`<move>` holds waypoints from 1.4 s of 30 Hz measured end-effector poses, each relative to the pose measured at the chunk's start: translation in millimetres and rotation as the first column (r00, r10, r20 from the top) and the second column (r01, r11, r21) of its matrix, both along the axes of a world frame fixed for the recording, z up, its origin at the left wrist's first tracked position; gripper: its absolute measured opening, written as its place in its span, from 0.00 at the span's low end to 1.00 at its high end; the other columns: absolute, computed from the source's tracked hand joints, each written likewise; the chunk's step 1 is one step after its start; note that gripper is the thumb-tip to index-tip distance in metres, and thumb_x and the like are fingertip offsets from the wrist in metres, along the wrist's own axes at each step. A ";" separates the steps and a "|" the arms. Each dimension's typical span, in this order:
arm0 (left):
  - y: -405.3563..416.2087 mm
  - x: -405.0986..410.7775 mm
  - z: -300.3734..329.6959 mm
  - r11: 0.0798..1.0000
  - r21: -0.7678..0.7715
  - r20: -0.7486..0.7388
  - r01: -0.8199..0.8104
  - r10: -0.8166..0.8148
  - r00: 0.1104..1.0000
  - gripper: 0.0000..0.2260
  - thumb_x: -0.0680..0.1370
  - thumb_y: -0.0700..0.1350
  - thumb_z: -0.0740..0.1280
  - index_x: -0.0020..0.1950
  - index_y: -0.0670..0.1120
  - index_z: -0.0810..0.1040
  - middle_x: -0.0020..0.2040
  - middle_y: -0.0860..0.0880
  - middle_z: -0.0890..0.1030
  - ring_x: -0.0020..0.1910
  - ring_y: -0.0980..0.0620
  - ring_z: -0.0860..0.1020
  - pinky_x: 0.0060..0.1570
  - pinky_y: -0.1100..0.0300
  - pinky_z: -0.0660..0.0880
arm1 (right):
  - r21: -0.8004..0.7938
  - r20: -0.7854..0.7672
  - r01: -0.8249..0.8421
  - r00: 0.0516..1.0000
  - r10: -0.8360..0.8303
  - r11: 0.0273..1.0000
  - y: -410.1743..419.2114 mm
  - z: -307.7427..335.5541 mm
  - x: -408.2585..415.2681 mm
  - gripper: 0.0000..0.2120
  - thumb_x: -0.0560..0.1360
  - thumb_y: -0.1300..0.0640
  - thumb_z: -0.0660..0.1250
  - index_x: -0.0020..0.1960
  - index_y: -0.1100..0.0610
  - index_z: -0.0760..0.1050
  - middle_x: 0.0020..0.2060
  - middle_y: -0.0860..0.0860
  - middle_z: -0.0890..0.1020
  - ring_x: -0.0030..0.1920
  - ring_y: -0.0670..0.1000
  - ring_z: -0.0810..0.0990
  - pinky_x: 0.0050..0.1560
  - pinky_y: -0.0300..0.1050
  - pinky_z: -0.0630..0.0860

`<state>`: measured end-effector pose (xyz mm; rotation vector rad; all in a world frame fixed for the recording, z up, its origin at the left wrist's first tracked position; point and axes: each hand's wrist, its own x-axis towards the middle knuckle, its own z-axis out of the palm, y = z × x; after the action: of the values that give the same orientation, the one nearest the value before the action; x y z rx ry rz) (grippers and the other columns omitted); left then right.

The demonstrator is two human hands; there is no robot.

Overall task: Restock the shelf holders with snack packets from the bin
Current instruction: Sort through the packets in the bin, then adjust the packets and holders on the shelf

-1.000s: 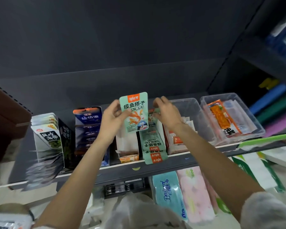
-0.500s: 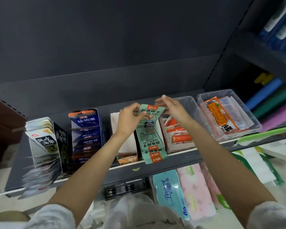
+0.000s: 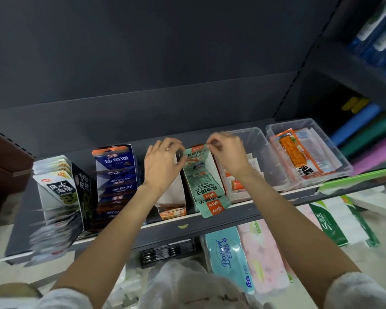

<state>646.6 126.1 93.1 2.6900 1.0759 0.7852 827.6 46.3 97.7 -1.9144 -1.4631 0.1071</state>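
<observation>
Both hands are holding a green packet over the middle holder on the shelf. The left hand fingers are pinching its left edge. The right hand fingers are pinching its top.

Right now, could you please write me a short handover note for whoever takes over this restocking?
Left hand: fingers on the top green packet, at its left edge.
Right hand: pinches that packet's top right corner.
Packet: being seated at the back of the white holder, behind other green packets overhanging the shelf edge.
Done: this holder is nearly full.
Left: let go; the neighbouring white holder looks low. Supply bin not in view.
</observation>
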 end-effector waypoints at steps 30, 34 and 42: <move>-178.1 -213.4 27.1 0.892 -0.449 0.284 -0.053 0.199 0.938 0.06 0.78 0.52 0.62 0.51 0.55 0.77 0.35 0.59 0.74 0.31 0.60 0.71 0.35 0.69 0.69 | 0.072 -0.053 -0.481 0.873 0.485 0.874 -122.6 11.8 -183.1 0.08 0.78 0.55 0.60 0.49 0.54 0.78 0.43 0.46 0.83 0.41 0.47 0.80 0.41 0.44 0.76; -214.2 -305.4 -4.2 0.707 -0.632 -0.236 -0.318 0.216 0.948 0.11 0.78 0.53 0.63 0.59 0.55 0.76 0.42 0.62 0.77 0.40 0.66 0.77 0.51 0.69 0.69 | -0.279 -0.121 -0.664 0.741 0.661 0.694 -138.3 -21.5 -251.1 0.08 0.76 0.54 0.61 0.52 0.50 0.77 0.44 0.45 0.82 0.43 0.51 0.81 0.39 0.49 0.78; -236.0 -471.9 -36.3 0.366 -0.601 -0.305 -0.710 0.716 0.628 0.09 0.78 0.45 0.66 0.57 0.51 0.78 0.46 0.56 0.81 0.49 0.53 0.80 0.50 0.57 0.75 | -0.358 -0.261 -0.761 0.638 0.724 0.541 -135.8 -51.5 -379.2 0.07 0.76 0.59 0.64 0.53 0.55 0.78 0.47 0.48 0.83 0.45 0.50 0.81 0.45 0.47 0.77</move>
<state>174.7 -109.9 56.8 1.5044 2.0892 0.3246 448.4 -89.5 46.2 -1.4016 -2.2576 0.9890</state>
